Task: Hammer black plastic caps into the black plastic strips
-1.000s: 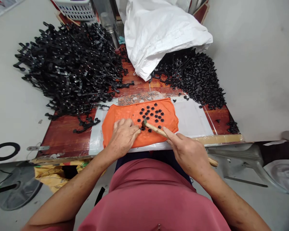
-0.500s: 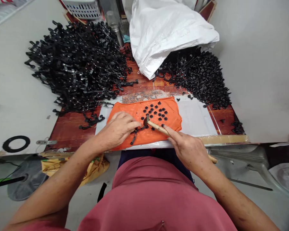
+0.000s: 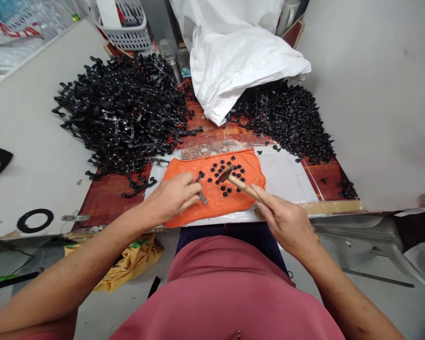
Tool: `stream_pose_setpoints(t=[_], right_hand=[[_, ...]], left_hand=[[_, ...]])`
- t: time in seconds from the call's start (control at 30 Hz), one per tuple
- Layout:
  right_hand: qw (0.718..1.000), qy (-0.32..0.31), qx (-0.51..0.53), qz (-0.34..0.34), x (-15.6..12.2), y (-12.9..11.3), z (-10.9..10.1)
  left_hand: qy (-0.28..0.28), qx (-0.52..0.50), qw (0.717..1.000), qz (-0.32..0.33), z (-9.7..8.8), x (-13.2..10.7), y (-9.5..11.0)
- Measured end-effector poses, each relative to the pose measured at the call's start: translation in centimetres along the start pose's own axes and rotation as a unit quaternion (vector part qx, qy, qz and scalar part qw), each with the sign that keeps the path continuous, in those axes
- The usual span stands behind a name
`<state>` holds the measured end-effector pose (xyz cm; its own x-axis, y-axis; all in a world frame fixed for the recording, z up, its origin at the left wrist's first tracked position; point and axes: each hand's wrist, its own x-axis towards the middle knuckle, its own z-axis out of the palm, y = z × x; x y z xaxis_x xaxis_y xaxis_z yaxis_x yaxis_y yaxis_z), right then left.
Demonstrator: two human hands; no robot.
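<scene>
My left hand (image 3: pixel 179 196) is closed on a small black plastic strap piece (image 3: pixel 200 189) with rounded ends, held over the left part of an orange cloth (image 3: pixel 212 208). My right hand (image 3: pixel 286 219) grips the wooden handle of a hammer (image 3: pixel 246 189). The hammer's dark head hovers above the cloth, among several small round black caps (image 3: pixel 225 194) that lie spread there. A white board (image 3: pixel 286 177) shows under the cloth.
A large heap of black strap pieces (image 3: pixel 123 113) covers the back left of the red-brown table (image 3: pixel 102 198). Small black studs (image 3: pixel 286 118) are piled at the back right under a white sack (image 3: pixel 241 66). A grey basket (image 3: pixel 127 38) and a metal cylinder (image 3: pixel 175 68) stand behind.
My left hand has lifted the black strap piece off the caps and turned it. The hammer has risen slightly and shifted right. The whole view has tilted a little upward.
</scene>
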<state>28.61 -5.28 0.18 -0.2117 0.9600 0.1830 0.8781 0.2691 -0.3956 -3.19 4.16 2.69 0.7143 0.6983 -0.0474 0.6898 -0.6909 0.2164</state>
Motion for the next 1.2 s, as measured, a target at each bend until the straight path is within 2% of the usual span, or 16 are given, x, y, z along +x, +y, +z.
stream_pose_setpoints(t=[0.1,0.2,0.33,0.5,0.8,1.2], right_hand=[[0.997,0.051,0.059,0.023,-0.6,0.7,-0.4],[0.997,0.048,0.050,0.029,-1.2,1.1,-0.4],[0.998,0.020,0.029,0.044,-2.2,1.6,0.1],[0.997,0.028,0.019,0.068,-3.0,2.3,0.5],[0.998,0.017,0.027,0.059,-2.5,1.9,0.6],[0.996,-0.003,0.004,0.083,-2.3,1.8,1.1]], left_hand=[[0.030,-0.103,0.990,-0.089,-1.0,0.3,-0.5],[0.044,-0.155,0.980,-0.113,-0.3,1.4,-1.4],[0.075,-0.135,0.977,-0.144,2.1,2.8,-1.9],[0.076,-0.066,0.979,-0.176,3.9,3.2,-1.0],[0.050,-0.005,0.975,-0.217,4.1,3.7,0.2],[0.068,0.000,0.970,-0.234,4.8,3.6,0.2]])
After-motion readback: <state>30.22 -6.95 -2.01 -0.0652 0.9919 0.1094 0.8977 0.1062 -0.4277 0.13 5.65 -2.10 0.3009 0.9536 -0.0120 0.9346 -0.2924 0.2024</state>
